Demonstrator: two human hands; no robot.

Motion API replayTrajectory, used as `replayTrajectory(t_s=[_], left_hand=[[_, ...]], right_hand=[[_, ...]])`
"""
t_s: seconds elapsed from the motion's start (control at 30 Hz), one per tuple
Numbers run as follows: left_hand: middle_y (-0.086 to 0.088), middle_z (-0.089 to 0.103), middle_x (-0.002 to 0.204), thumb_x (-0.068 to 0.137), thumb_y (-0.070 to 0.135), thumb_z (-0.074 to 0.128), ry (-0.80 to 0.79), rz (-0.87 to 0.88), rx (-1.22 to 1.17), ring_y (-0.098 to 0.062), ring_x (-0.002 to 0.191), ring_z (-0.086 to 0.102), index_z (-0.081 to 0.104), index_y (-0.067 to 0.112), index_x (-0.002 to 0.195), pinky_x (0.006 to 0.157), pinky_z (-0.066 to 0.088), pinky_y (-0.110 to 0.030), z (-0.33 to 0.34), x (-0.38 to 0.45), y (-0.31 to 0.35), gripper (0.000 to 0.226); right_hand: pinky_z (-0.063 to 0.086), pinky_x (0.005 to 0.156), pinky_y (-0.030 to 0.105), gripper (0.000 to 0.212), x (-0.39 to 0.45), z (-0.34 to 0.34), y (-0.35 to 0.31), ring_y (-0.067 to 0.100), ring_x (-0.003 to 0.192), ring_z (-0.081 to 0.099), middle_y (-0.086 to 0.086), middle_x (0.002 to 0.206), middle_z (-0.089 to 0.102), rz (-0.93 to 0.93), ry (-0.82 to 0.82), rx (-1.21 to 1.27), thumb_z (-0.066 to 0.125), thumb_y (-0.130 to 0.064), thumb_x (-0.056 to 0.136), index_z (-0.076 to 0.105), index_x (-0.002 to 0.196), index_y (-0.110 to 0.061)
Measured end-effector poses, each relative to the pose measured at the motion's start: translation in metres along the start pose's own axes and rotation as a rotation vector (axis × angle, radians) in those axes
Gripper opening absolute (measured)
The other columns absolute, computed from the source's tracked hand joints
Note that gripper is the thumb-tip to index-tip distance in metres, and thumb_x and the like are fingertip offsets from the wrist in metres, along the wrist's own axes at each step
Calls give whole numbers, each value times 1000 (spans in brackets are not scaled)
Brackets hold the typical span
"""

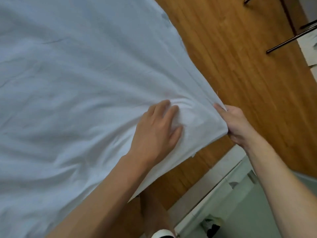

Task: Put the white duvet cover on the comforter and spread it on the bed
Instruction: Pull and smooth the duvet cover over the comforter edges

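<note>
The white duvet cover [77,83] fills the left and middle of the head view, lying wrinkled with folds running toward its near right corner. My left hand [157,129] presses flat on the fabric just inside that corner, fingers spread and slightly bent. My right hand [235,124] grips the corner itself, thumb on top and fingers curled underneath the edge. The comforter is hidden under the cover, and a soft bulge shows between my hands.
A wooden floor [240,66] runs along the right of the bedding. Metal furniture legs [291,38] stand at the upper right. A pale green and white panel [231,194] lies at the lower right. My leg [154,212] shows below the cover's edge.
</note>
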State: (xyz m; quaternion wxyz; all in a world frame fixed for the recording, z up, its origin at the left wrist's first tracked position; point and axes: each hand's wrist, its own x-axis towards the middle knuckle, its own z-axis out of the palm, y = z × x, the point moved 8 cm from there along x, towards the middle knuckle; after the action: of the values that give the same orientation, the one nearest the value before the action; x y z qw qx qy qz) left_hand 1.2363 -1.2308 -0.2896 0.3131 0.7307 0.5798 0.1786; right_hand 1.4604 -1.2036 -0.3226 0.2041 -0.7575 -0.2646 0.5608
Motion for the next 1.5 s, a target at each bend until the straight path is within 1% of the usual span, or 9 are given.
replayTrajectory(t_s=[0.13,0.27,0.4,0.63,0.77,0.9,1.23,1.43,1.5], left_hand=[[-12,55,130,90,36,44,-30,-22,35,-31,113,55,54,11,123,90,48,-39,8,-3,-3,43],[-13,54,130,92,33,47,18,-54,19,-30,113,54,52,11,128,90,48,-39,10,-1,-1,43],[-18,41,145,89,47,50,-8,-32,59,-33,128,42,45,14,140,103,40,-42,20,1,7,61],[-29,28,151,74,51,72,-86,159,312,-46,134,35,34,14,147,97,41,-58,40,15,28,91],[-20,51,124,70,35,77,-218,38,596,-29,91,56,42,17,138,55,42,-32,46,27,29,78],[-6,42,81,87,14,55,-209,14,498,-21,53,33,52,14,107,47,21,-30,15,47,36,21],[-4,47,54,64,35,48,-292,51,35,-18,53,49,46,17,62,44,30,-29,-103,14,83,18],[-1,57,105,90,24,53,-324,-18,41,-25,87,59,54,22,125,74,47,-35,4,2,67,35],[-10,63,108,87,8,50,-562,-30,-3,-29,98,61,63,13,114,81,48,-36,84,-28,60,30]], right_hand=[[51,51,23,16,25,-28,22,11,58,61,1,73,66,22,312,-106,65,-23,92,66,98,-8],[57,77,37,25,15,-44,28,16,80,65,-4,84,65,-86,582,-234,60,-15,90,59,115,-15],[46,72,6,22,-8,-2,22,-1,89,62,-16,94,65,-191,271,-134,51,-34,99,64,109,-20],[49,98,36,51,-48,44,81,21,115,62,7,125,65,-20,7,617,58,-29,86,53,133,-10],[53,90,27,55,-50,62,90,12,106,65,4,114,68,-90,-59,274,58,19,77,56,121,-14],[44,54,16,37,-40,54,83,-8,58,56,-10,68,59,-188,-60,-235,54,17,80,60,69,-19],[33,42,26,25,-95,28,-68,29,37,47,12,44,46,-1425,276,-943,66,10,58,48,47,-2],[48,69,36,31,-43,-99,-53,17,73,55,-2,74,55,-455,892,-335,38,6,77,58,89,-15],[48,77,33,30,-33,-81,-52,14,81,58,-7,82,57,-478,741,-297,44,0,83,59,102,-17]])
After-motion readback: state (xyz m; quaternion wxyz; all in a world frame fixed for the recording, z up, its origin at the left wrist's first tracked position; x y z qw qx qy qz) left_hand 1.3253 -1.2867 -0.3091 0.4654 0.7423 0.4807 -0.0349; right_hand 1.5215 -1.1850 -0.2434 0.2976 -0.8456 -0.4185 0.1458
